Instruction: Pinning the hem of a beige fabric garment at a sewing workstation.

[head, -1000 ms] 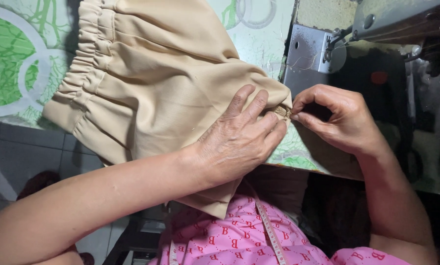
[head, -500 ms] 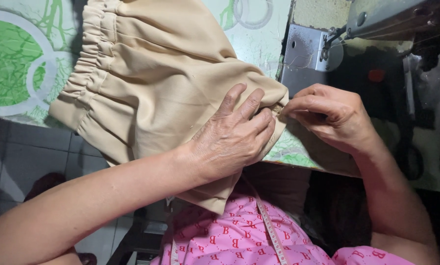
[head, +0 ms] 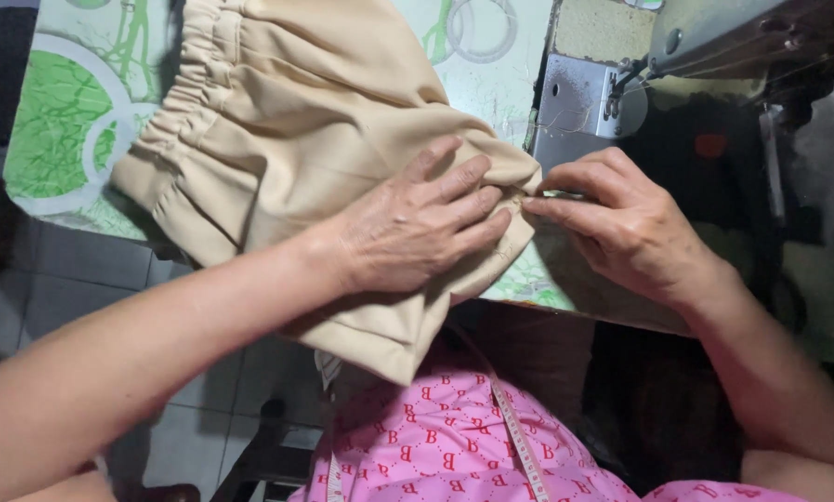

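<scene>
Flat on the beige garment (head: 296, 139), the left hand (head: 417, 232) lies spread open — the right hand (head: 621, 223) pinches its right corner, just near the sewing machine (head: 714, 37).

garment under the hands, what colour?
Plain beige garment, with a gathered elastic band; clearest in the head view, under the left hand.

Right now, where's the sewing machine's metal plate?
Head view, upper right of centre: the metal plate sits on the table under the machine head, just above the right hand and beside the beige garment.
</scene>
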